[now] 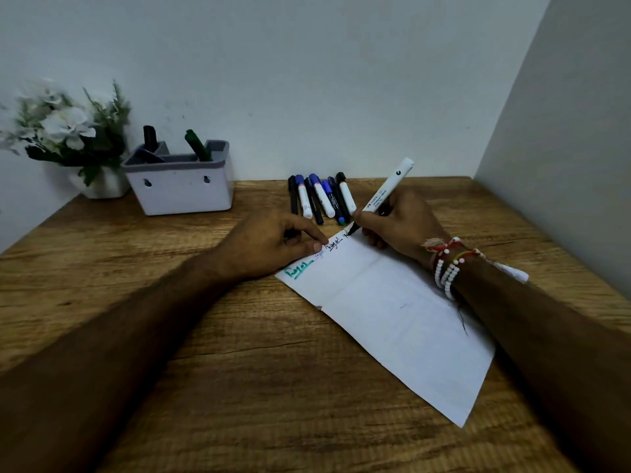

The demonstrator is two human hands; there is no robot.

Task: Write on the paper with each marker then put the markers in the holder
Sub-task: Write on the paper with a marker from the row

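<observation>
The right hand (399, 223) grips a white marker (386, 192) pen-fashion: thumb and forefinger pinch it low on the barrel, just above the black tip. The tip touches the far corner of the paper (392, 312), and the tail slants up toward 1 o'clock. The left hand (273, 240) lies at 9 o'clock from that tip, its fingers curled and its thumb pressing the paper's top edge beside the handwritten words. I cannot tell whether the curled fingers enclose anything. A row of markers (321, 199) lies at 12 o'clock from the paper. The holder (184, 186) stands at 10 o'clock on the wooden table (205, 370), with a green marker (197, 145) and a black marker (149, 138) standing in it.
</observation>
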